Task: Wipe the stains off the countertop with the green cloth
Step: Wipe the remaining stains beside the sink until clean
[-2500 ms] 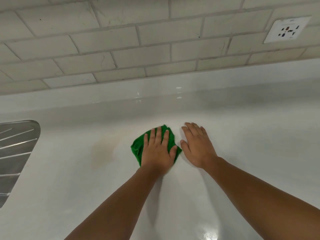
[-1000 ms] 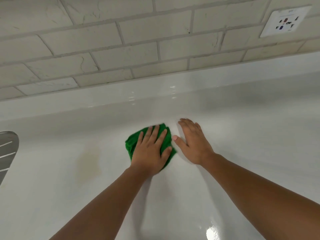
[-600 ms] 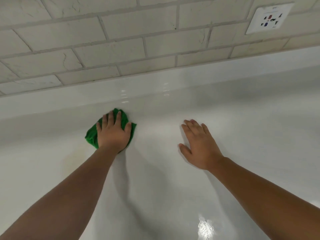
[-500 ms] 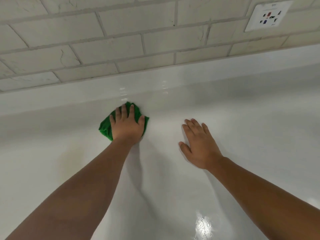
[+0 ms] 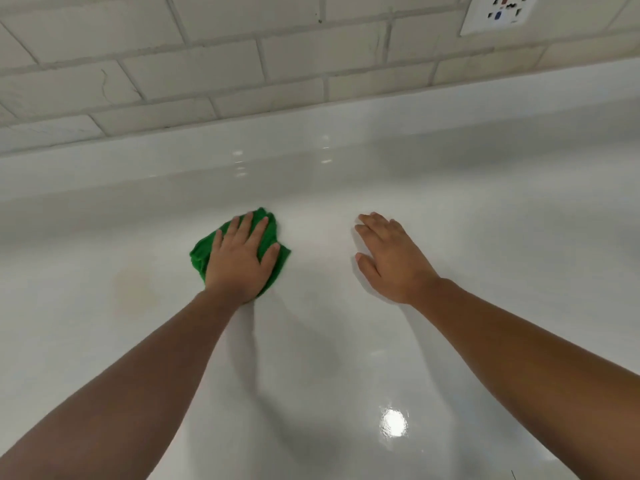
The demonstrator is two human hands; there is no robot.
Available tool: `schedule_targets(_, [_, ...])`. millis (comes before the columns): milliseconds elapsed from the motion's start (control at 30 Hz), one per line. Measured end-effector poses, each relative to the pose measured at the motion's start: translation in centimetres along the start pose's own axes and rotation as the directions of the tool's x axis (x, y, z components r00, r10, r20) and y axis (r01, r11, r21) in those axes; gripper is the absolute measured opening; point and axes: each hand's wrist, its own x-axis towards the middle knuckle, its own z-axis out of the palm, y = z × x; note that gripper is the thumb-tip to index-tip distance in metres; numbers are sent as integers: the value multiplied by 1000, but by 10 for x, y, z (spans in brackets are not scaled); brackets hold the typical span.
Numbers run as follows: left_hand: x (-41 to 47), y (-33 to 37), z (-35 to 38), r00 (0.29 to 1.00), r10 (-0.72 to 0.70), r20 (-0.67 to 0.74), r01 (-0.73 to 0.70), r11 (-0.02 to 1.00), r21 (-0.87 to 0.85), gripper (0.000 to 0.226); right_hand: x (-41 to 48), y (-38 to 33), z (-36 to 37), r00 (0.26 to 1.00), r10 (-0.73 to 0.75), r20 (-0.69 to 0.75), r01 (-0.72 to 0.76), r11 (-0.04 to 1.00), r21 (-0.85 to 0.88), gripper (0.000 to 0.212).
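1. The green cloth (image 5: 202, 252) is largely covered by the left hand (image 5: 239, 263); only its margins show around the fingers and palm.
2. The counter (image 5: 485, 220) surface beneath both hands is hidden; the right hand (image 5: 391, 263) lies flat on it.
3. The wall socket (image 5: 498, 13) is cut off by the top picture edge; its markings are too small to read.
4. The brownish stain (image 5: 133, 289) has faint, indistinct edges.
5. Both forearms run out of the bottom picture edge.

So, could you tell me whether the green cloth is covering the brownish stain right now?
No, the green cloth under the left hand lies to the right of the brownish stain, which stays uncovered.
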Motion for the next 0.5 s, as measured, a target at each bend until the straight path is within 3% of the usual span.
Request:
schedule_targets(100, [28,19,1,979,-205,10,205,979,-4,72,-20,7,-5,999,32,-12,-32,999,4,68])
schedule_targets(167, [33,48,2,972,-233,31,234,972,-13,73,-36,14,-6,999,44,-19,-43,999,5,68])
schedule_targets(367, [-20,146,13,998,34,46,-34,999,-1,74,-78,27,-11,995,95,-26,-94,995,31,72])
schedule_targets(500, [-74,178,21,990,130,60,-130,992,-4,74,-95,31,-14,993,117,-28,-116,993,37,74])
